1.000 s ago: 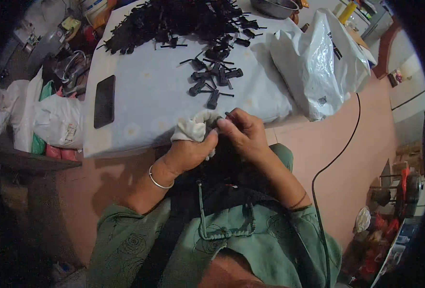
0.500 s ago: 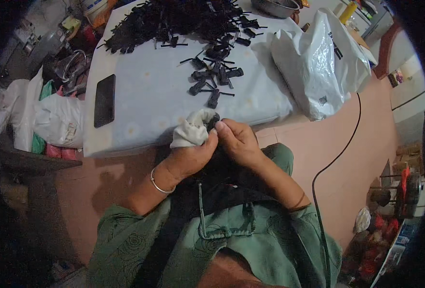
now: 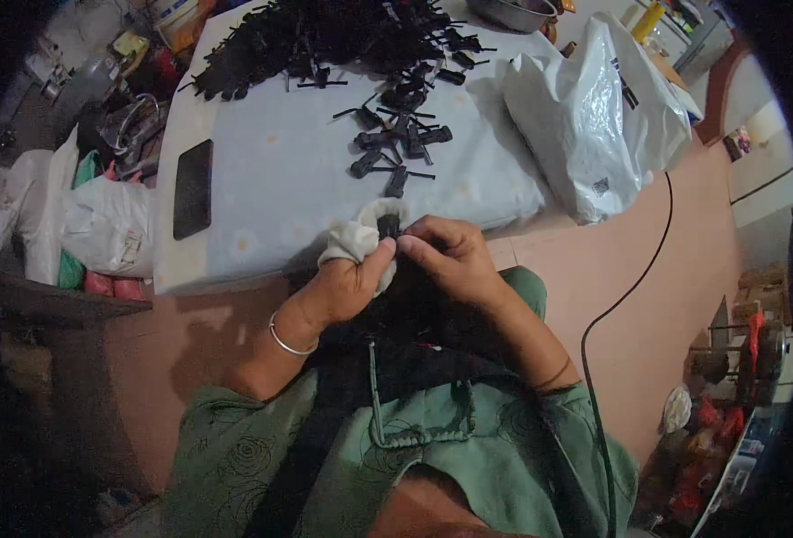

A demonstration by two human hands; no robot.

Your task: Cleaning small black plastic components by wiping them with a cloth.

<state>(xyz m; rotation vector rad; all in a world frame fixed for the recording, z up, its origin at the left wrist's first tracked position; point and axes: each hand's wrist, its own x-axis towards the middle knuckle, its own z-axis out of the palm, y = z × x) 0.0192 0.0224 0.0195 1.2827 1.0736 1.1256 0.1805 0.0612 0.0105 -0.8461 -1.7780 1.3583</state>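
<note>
I have one small black plastic part (image 3: 389, 224) near the centre of the frame, not yet set down — the left hand (image 3: 353, 285) clamps it with a bunched white cloth (image 3: 350, 240), and the thumb and forefinger of the right hand (image 3: 455, 262) meet at its edge, pinching or merely touching, I can't tell. Above, loose black parts (image 3: 405, 136) trail toward a dark heap (image 3: 325, 45) — finished or waiting, I can't judge.
</note>
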